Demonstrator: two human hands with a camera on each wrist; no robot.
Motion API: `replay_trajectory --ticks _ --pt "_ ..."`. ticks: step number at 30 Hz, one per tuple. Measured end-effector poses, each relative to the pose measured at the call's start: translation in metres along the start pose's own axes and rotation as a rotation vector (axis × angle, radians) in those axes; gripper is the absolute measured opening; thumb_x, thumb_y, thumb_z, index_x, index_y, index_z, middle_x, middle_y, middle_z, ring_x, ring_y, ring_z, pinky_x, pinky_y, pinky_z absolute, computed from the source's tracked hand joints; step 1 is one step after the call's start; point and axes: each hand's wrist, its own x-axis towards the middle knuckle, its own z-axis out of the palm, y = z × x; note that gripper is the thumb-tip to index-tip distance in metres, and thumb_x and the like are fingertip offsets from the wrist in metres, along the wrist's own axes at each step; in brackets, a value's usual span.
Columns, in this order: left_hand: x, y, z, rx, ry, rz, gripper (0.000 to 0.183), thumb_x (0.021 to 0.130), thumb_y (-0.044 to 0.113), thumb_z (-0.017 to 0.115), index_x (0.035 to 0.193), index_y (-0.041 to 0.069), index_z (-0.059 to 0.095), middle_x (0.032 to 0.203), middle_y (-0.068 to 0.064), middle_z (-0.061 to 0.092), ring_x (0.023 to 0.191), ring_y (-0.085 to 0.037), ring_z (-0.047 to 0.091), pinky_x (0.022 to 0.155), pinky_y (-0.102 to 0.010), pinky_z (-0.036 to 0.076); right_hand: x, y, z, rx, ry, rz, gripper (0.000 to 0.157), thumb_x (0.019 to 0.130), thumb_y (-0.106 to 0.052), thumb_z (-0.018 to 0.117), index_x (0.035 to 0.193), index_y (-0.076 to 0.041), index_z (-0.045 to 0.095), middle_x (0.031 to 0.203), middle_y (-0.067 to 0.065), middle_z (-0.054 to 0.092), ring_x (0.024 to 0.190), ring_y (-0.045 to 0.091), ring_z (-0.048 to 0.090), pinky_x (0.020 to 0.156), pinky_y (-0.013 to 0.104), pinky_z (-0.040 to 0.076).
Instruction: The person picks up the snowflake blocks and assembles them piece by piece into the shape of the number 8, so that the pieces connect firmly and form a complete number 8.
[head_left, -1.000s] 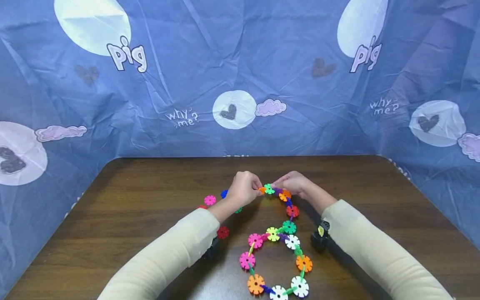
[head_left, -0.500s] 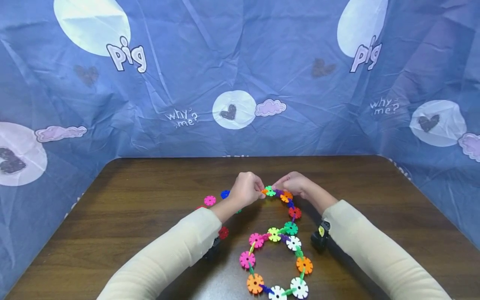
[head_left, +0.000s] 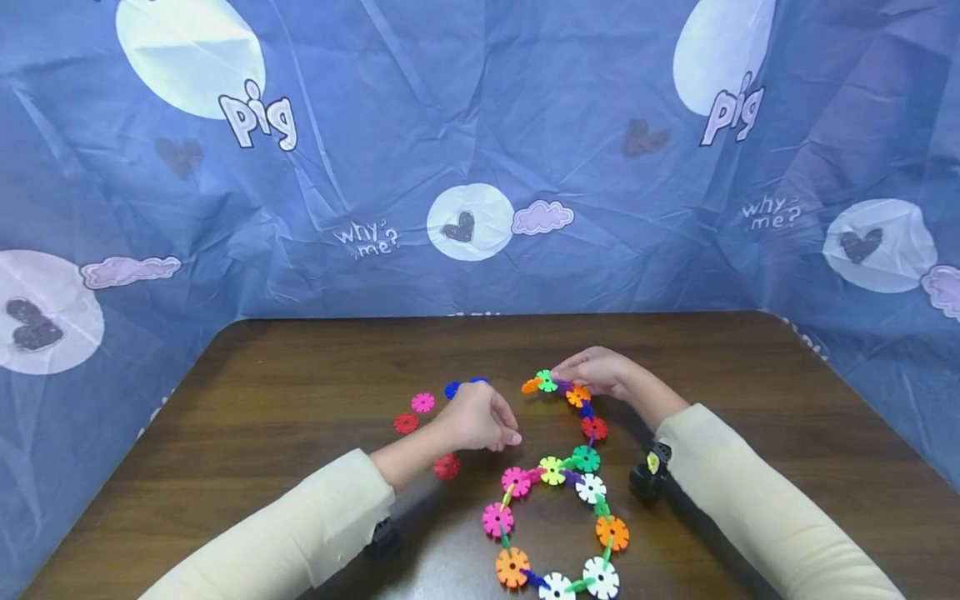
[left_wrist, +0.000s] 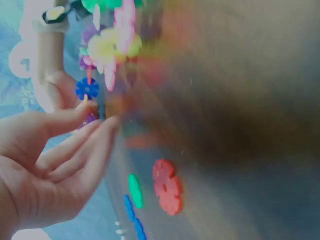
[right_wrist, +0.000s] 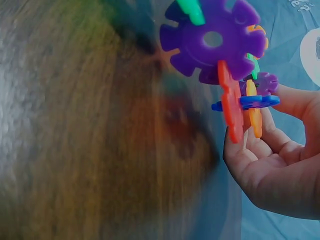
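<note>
Notched plastic snowflake discs are linked into a closed ring (head_left: 497, 520) on the table, with a curved chain rising from its far side. In the head view my right hand (head_left: 600, 372) pinches this chain at a purple disc (head_left: 564, 387) near its far end. Beyond the grip come a green disc (head_left: 546, 381) and an orange disc (head_left: 531, 385) at the free tip. My left hand (head_left: 477, 417) hovers left of the chain, fingers loosely bent, holding nothing. Left wrist view: a loose red disc (left_wrist: 167, 187) and a green disc (left_wrist: 135, 191) lie below that hand (left_wrist: 60, 170).
Loose discs lie left of the ring: a pink disc (head_left: 423, 402), a red disc (head_left: 406, 423), another red disc (head_left: 446, 467) and a blue disc (head_left: 452, 389). The brown table (head_left: 300, 375) ends at a blue printed cloth (head_left: 600, 275).
My left hand has let go of the orange disc at the chain's tip and moved left and nearer. The right hand keeps its hold, shifting slightly right with the chain.
</note>
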Motion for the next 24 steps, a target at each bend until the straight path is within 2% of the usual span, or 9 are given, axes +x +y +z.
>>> replay_trajectory --ticks 3,5,8,10,15,18,21,24 --pt "-0.011 -0.002 0.004 -0.073 -0.099 -0.061 0.008 0.078 0.005 0.078 0.078 -0.001 0.073 0.072 -0.014 0.074 0.059 -0.015 0.07 0.058 -0.025 0.058 -0.002 0.0 -0.002 -0.004 0.006 -0.002 0.043 0.092 -0.027 0.064 0.122 0.003 0.061 0.087 -0.008 0.069 0.081 0.008 0.059 0.074 0.018 0.051" --pt "-0.016 -0.004 0.008 -0.135 -0.14 -0.096 0.006 0.078 0.001 0.076 0.08 -0.004 0.073 0.075 -0.015 0.074 0.061 -0.013 0.069 0.061 -0.027 0.059 -0.003 0.0 -0.003 -0.002 0.007 0.002 0.042 0.093 -0.027 0.064 0.123 0.003 0.061 0.089 -0.007 0.069 0.082 0.009 0.059 0.074 0.018 0.051" --pt "-0.019 -0.007 0.013 -0.212 -0.159 -0.129 0.006 0.077 -0.005 0.074 0.083 -0.005 0.072 0.079 -0.017 0.074 0.064 -0.011 0.068 0.064 -0.029 0.06 -0.004 0.002 -0.004 -0.004 0.009 0.011 0.043 0.093 -0.028 0.063 0.124 0.002 0.061 0.093 -0.005 0.07 0.083 0.009 0.059 0.075 0.018 0.051" --pt "-0.02 -0.008 0.013 -0.22 -0.154 -0.141 0.007 0.078 -0.006 0.073 0.085 -0.005 0.073 0.081 -0.017 0.075 0.066 -0.012 0.069 0.067 -0.029 0.06 -0.005 0.003 -0.004 -0.005 0.001 0.012 0.044 0.094 -0.029 0.063 0.125 0.002 0.06 0.094 -0.005 0.069 0.081 0.009 0.058 0.073 0.018 0.051" --pt "-0.021 -0.012 0.008 -0.112 -0.109 -0.11 0.007 0.078 -0.002 0.074 0.084 0.001 0.076 0.078 -0.012 0.075 0.066 -0.01 0.069 0.065 -0.024 0.058 -0.011 0.008 -0.001 -0.008 -0.03 0.0 0.042 0.094 -0.027 0.063 0.124 0.002 0.061 0.085 -0.008 0.067 0.073 0.006 0.056 0.066 0.015 0.049" --pt "-0.019 -0.016 0.004 -0.022 -0.078 -0.049 0.007 0.078 -0.001 0.074 0.082 0.004 0.077 0.076 -0.01 0.075 0.065 -0.008 0.067 0.059 -0.019 0.053 -0.016 0.01 0.0 -0.022 -0.044 -0.013 0.04 0.094 -0.026 0.062 0.123 0.002 0.061 0.082 -0.009 0.066 0.071 0.006 0.056 0.066 0.016 0.049" --pt "-0.018 -0.018 -0.002 0.063 -0.041 0.027 0.006 0.08 0.001 0.074 0.083 0.006 0.077 0.077 -0.008 0.076 0.067 -0.009 0.067 0.056 -0.019 0.049 -0.021 0.01 0.001 -0.035 -0.041 -0.017 0.039 0.094 -0.025 0.063 0.122 0.001 0.062 0.084 -0.008 0.066 0.074 0.007 0.056 0.068 0.017 0.049" --pt "-0.02 -0.022 -0.011 0.144 -0.005 0.088 0.005 0.082 0.002 0.073 0.084 0.005 0.076 0.081 -0.008 0.076 0.073 -0.013 0.069 0.061 -0.022 0.054 -0.025 0.01 0.002 -0.045 -0.038 -0.023 0.039 0.094 -0.026 0.062 0.122 0.0 0.062 0.091 -0.006 0.067 0.08 0.009 0.057 0.072 0.018 0.051"
